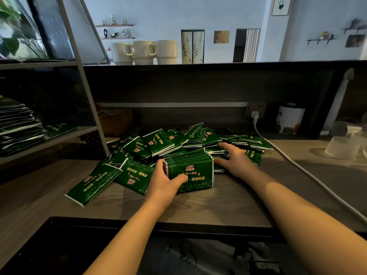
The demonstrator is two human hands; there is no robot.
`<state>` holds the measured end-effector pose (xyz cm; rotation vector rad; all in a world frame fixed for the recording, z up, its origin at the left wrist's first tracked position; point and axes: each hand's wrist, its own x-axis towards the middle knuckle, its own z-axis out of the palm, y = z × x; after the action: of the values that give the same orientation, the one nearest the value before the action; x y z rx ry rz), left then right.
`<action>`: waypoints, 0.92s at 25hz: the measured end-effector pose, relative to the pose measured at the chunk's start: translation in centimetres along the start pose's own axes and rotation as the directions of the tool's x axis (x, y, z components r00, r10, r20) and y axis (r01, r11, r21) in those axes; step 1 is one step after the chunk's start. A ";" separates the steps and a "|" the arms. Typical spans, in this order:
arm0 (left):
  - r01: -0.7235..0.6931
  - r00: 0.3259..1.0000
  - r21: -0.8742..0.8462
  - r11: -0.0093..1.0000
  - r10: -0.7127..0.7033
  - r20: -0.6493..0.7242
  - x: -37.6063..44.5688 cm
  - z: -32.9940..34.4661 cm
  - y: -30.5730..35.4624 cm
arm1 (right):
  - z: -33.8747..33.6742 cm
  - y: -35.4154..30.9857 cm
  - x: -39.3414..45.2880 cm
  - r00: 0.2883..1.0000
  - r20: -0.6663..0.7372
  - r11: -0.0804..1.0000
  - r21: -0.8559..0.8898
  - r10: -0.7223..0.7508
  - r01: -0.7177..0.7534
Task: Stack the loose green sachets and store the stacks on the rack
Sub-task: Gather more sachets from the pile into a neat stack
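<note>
Left hand [165, 180]: grips a squared stack of glossy green foil sachets [190, 172] on the dark wood-grain counter [218, 203], thumb across its face.
Right hand [233, 158]: fingers spread flat on the loose green sachet pile [178, 141].
Grey metal rack [87, 108]: left, finished stacks [19, 126] shelved.

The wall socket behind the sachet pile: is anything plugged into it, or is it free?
In use. A white plug sits in the wall socket, and its white cable trails across the counter.

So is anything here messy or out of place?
Yes: the loose green sachets lie in a jumbled heap on the counter, tilted every way, unlike the stacks on the rack. Nothing looks spilled or damaged.
</note>
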<state>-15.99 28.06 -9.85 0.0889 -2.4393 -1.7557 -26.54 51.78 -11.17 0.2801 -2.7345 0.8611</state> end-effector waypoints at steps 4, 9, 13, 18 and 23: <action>0.003 1.000 -0.034 0.999 -0.004 -0.007 0.3 0.0 -0.2 | 0.4 0.6 -0.1 0.957 -0.186 0.970 -0.144 -0.222 0.197; -0.003 1.000 -0.040 0.999 0.002 -0.013 0.2 0.0 -0.3 | -1.1 0.1 -1.9 0.912 -0.324 0.967 -0.119 -0.252 0.225; -0.011 1.000 -0.030 0.999 0.010 -0.018 0.0 -0.1 -0.1 | -3.0 -0.4 -5.1 0.924 -0.378 0.970 0.196 -0.060 0.143; -0.014 0.999 -0.010 1.000 0.013 -0.029 -0.7 0.1 0.4 | -3.3 -0.2 -7.4 0.901 -0.348 0.709 0.702 0.258 0.068; -0.011 1.000 0.004 1.000 0.011 -0.027 -0.8 0.1 0.5 | -4.9 -0.3 -8.0 0.894 -0.184 0.285 0.956 0.409 0.067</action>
<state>-15.20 28.43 -9.43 0.0993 -2.4196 -1.7340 -17.95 55.25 -9.61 -0.0348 -1.5077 2.2811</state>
